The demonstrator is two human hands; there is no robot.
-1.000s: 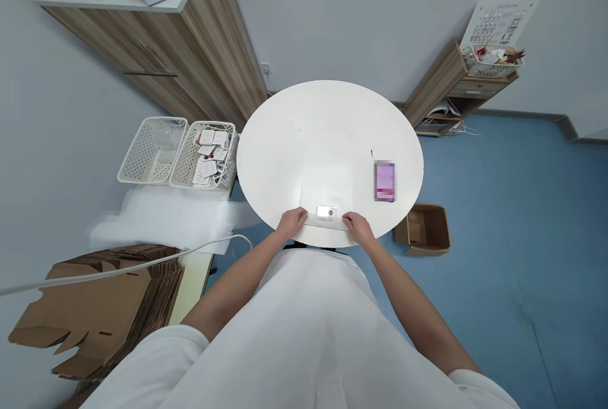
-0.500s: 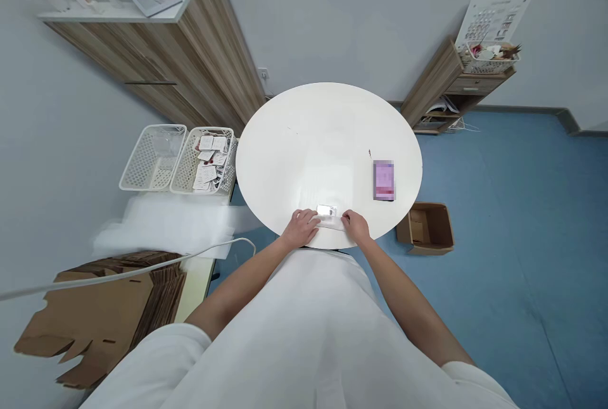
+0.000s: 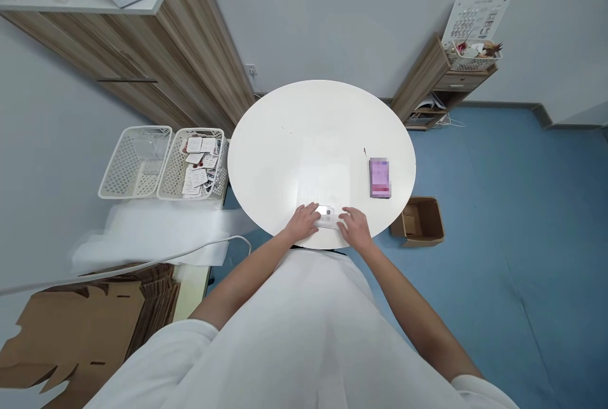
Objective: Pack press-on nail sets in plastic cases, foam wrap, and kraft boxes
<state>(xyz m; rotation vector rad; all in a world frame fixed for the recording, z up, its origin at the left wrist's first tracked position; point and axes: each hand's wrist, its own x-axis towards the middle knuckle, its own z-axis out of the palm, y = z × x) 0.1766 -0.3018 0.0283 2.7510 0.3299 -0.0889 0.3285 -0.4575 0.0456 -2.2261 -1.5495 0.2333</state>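
At the near edge of the round white table (image 3: 323, 137) lies a small clear packet with something dark inside (image 3: 327, 211), resting on a white sheet (image 3: 327, 224). My left hand (image 3: 304, 222) presses on the sheet just left of the packet, fingers curled over it. My right hand (image 3: 354, 228) lies on the sheet's right side, fingers bent toward the packet. Both hands nearly meet around the packet.
A pink phone (image 3: 380, 177) lies on the table's right side. Two white baskets (image 3: 161, 162) stand to the left, one holding several cards. White foam sheets (image 3: 156, 232) and flat cardboard (image 3: 90, 327) lie at lower left. An open carton (image 3: 418, 221) sits on the blue floor.
Both hands have closed in toward the packet from the sheet's ends, folding the sheet over it. The view has shifted slightly.
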